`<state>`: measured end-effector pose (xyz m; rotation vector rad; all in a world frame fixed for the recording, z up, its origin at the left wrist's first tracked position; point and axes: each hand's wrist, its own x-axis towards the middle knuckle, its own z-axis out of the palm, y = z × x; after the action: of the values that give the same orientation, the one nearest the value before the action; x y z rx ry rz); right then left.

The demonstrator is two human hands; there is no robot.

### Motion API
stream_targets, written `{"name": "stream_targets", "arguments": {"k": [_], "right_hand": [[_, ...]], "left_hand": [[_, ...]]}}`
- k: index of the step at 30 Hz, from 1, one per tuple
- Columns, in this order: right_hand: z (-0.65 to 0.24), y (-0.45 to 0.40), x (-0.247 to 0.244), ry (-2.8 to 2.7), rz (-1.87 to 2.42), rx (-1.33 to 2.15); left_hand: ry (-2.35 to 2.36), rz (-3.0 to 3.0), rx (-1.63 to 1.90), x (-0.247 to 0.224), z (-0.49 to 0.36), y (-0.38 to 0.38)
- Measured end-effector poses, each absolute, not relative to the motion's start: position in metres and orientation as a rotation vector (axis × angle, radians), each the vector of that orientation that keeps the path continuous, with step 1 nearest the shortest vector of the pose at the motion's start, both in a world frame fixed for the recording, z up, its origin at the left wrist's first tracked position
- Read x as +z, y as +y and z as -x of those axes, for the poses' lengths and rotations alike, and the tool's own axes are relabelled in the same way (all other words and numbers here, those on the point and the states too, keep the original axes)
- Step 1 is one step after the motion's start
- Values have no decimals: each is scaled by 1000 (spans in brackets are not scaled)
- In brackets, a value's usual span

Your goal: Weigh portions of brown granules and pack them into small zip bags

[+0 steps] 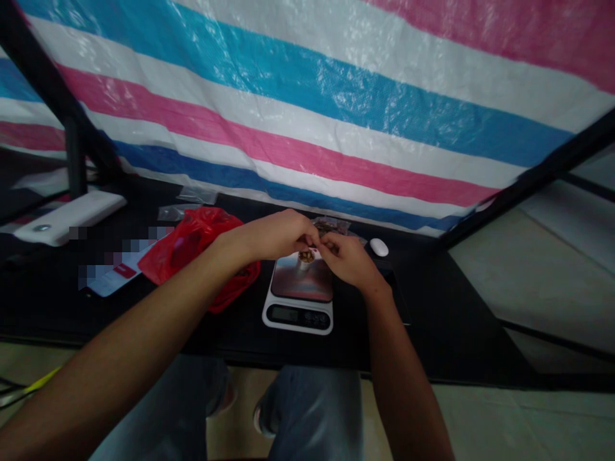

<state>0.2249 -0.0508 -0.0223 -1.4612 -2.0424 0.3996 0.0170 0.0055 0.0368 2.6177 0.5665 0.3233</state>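
Left hand (271,235), right hand (346,261), fingers pinched together over a small brown clump (306,256) on the digital scale (298,314), hold unclear!

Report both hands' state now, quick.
Left hand: grip closed, pinching above the white digital kitchen scale; held item cannot be told.
Right hand: grip closed, pinching beside the left fingertips; held item cannot be told.
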Motion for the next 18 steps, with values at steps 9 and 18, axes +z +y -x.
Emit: {"name": "stream_targets", "arguments": {"k": [9, 18], "right_hand": [[-229, -51, -22, -2006, 1432, 495], [-233, -57, -23, -2104, 1409, 761]], "left_hand": [[545, -2474, 397, 32, -11, 0], [612, -2581, 553, 28, -1, 7]]}}
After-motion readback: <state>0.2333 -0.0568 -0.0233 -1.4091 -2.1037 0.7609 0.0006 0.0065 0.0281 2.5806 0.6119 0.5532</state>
